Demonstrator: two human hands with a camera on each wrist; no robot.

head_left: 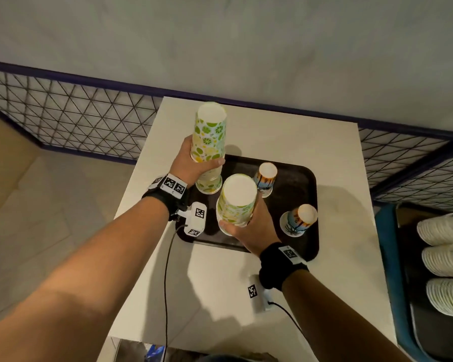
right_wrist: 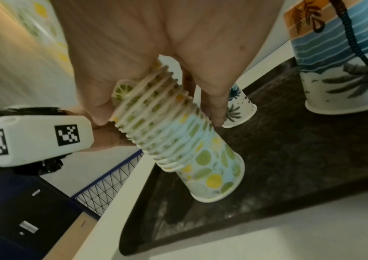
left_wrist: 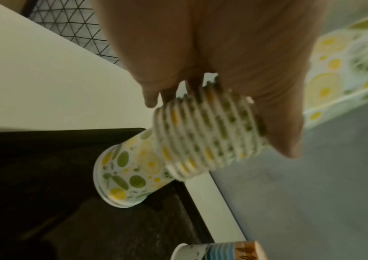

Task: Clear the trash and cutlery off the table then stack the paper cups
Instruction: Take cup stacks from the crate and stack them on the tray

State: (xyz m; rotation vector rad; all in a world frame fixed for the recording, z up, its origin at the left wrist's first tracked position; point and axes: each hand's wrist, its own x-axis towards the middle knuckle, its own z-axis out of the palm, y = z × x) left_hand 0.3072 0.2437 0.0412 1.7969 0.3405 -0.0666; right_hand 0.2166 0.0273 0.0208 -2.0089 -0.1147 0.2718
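My cups (head_left: 209, 137) are printed matt paper (rolled rims). Tray (head_left: 298, 178) is dark, speckled, rough-looking. Table (head_left: 285, 142) is smooth matt white.

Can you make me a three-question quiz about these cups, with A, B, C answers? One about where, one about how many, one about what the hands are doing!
1. Where do the two palm-tree paper cups stand?
A. on the dark brown plastic tray
B. on the floor
C. in a hand

2. How many stacks of lemon-and-lime paper cups are being held?
A. one
B. two
C. four

3. What is the left hand doing?
A. lying flat on the white table
B. gripping a tall lemon-and-lime stack
C. pointing at the wall

Answers:
1. A, since both sit upside down on the tray.
2. B, since the left hand holds one and the right hand holds the other stack.
3. B, since its fingers wrap the stack.
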